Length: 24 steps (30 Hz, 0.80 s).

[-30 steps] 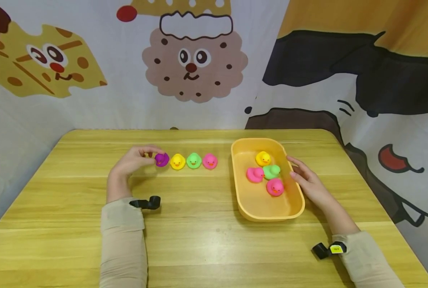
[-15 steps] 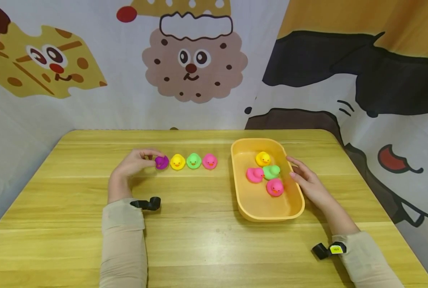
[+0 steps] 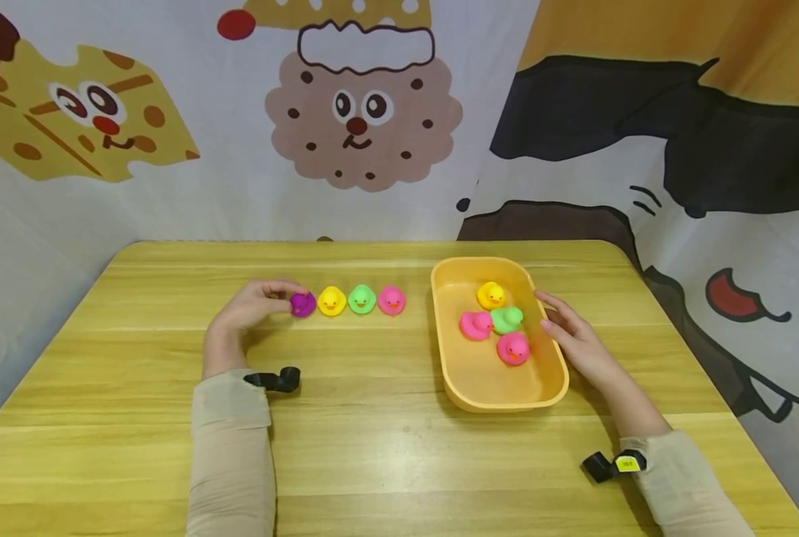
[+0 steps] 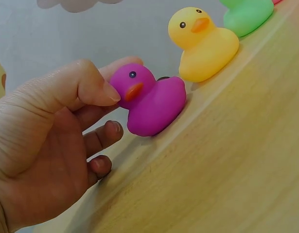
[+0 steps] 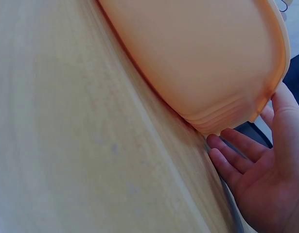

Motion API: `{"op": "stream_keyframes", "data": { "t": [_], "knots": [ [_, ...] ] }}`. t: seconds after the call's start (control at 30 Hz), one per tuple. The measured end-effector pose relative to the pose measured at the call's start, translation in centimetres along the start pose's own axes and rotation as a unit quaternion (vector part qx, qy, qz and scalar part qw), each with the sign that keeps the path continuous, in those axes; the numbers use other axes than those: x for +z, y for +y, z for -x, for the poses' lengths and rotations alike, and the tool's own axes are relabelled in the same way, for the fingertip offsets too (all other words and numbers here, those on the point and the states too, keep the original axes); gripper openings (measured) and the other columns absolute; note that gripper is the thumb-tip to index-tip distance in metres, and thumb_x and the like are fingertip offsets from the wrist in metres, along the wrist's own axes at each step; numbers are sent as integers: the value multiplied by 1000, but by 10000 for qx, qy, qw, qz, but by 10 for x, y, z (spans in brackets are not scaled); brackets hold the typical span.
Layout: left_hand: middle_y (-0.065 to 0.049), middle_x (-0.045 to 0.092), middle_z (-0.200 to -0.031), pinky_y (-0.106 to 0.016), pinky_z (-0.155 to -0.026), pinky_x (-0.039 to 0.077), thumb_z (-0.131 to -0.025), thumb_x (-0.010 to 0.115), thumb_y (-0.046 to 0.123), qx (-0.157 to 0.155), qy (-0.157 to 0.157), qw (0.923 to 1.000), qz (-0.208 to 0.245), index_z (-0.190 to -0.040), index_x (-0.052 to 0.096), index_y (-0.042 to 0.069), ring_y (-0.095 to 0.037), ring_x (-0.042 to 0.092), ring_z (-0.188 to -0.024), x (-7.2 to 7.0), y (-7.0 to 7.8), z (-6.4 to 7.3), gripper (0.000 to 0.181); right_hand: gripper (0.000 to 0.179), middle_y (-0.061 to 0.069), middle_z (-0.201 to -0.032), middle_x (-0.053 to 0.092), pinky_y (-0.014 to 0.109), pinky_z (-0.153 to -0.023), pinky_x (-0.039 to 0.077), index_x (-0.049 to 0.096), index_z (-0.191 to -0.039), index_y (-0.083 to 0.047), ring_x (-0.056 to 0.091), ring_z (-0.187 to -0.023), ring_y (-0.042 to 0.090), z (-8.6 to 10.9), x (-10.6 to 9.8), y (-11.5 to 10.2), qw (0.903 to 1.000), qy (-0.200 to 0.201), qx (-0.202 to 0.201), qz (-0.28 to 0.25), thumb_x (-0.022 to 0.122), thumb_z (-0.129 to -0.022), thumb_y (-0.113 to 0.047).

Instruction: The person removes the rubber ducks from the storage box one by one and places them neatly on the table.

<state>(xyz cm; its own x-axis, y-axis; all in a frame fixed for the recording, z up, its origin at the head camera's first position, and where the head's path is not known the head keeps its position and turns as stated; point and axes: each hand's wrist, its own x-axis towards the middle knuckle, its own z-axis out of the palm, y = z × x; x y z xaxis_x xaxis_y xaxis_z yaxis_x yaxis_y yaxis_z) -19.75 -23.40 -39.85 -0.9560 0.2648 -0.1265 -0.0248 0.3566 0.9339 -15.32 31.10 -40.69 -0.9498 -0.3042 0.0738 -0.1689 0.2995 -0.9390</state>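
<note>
A purple rubber duck (image 3: 302, 303) is pinched by my left hand (image 3: 245, 304) at the left end of a row. In the left wrist view, the thumb lies by its beak and the forefinger goes behind its head. Beside it stand a yellow duck (image 3: 332, 301), a green duck (image 3: 362, 299) and a pink duck (image 3: 392, 300). On the right, my right hand (image 3: 579, 341) holds the side of an orange plastic tub (image 3: 506, 407), thumb and forefinger at the rim. The right wrist view shows the other fingers loosely extended against its outer wall.
Inside the tub lie a yellow duck (image 3: 491, 296), a green duck (image 3: 508, 321) and two pink ducks, one at the left (image 3: 476, 326) and one nearer (image 3: 513, 348). A wooden table (image 3: 372, 462) bears everything. Behind it hangs a cartoon-printed cloth (image 3: 386, 216).
The purple duck, in my left hand, has come slightly down and nearer to me, level with the row. My right hand and the tub stay where they were.
</note>
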Motion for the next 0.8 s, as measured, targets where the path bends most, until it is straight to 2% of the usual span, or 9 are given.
{"op": "stream_keyframes", "data": {
  "t": [0.23, 0.4, 0.5, 0.57, 0.63, 0.8],
  "knots": [
    [-14, 57, -122, -42, -93, 35, -87, 65, 7, 46, -86, 10000, 11, -122, 63, 2, -27, 48, -108, -1, 1, 2, 36, 52, 33, -139, 36, 23, -82, 49, 29, -151, -12, 52, -109, 2, 1, -1, 1, 10000, -8, 29, 55, 45, -103, -22],
    [-16, 53, -111, -37, -76, 35, -88, 66, 11, 92, 70, 9992, -393, -125, 62, 4, -28, 43, -97, -3, 8, 3, 38, 52, 33, -139, 36, 23, -82, 49, 28, -151, -12, 52, -109, 2, 0, 0, -1, 10000, -31, 25, -32, 45, -103, -22],
    [-19, 52, -111, -39, -75, 33, -89, 66, 13, 234, 169, 9980, -554, -126, 61, 4, -28, 41, -96, -4, 15, 4, 39, 52, 33, -139, 36, 22, -83, 48, 28, -151, -11, 52, -109, 2, 0, 1, -2, 10000, -29, 26, -32, 45, -103, -22],
    [-20, 53, -115, -39, -76, 33, -89, 66, 12, 404, 235, 9973, -560, -126, 61, 4, -27, 40, -98, -5, 22, 6, 38, 52, 33, -139, 36, 22, -82, 48, 28, -151, -11, 52, -109, 2, -1, 1, -1, 10000, -18, 24, -10, 45, -103, -21],
    [-16, 56, -117, -39, -76, 32, -90, 65, 10, 557, 302, 9966, -518, -127, 61, 4, -26, 40, -99, -4, 32, 8, 38, 52, 34, -138, 37, 23, -82, 49, 28, -151, -10, 53, -109, 2, -1, 1, -1, 10000, -9, -2, -14, 45, -103, -20],
    [-7, 62, -113, -35, -71, 33, -89, 66, 7, 741, 479, 9945, -559, -123, 64, 3, -25, 42, -97, 8, 75, 24, 35, 51, 33, -137, 39, 24, -82, 49, 29, -150, -9, 54, -108, 3, 0, 1, 0, 10000, 6, -51, -43, 45, -103, -19]
  ]
}}
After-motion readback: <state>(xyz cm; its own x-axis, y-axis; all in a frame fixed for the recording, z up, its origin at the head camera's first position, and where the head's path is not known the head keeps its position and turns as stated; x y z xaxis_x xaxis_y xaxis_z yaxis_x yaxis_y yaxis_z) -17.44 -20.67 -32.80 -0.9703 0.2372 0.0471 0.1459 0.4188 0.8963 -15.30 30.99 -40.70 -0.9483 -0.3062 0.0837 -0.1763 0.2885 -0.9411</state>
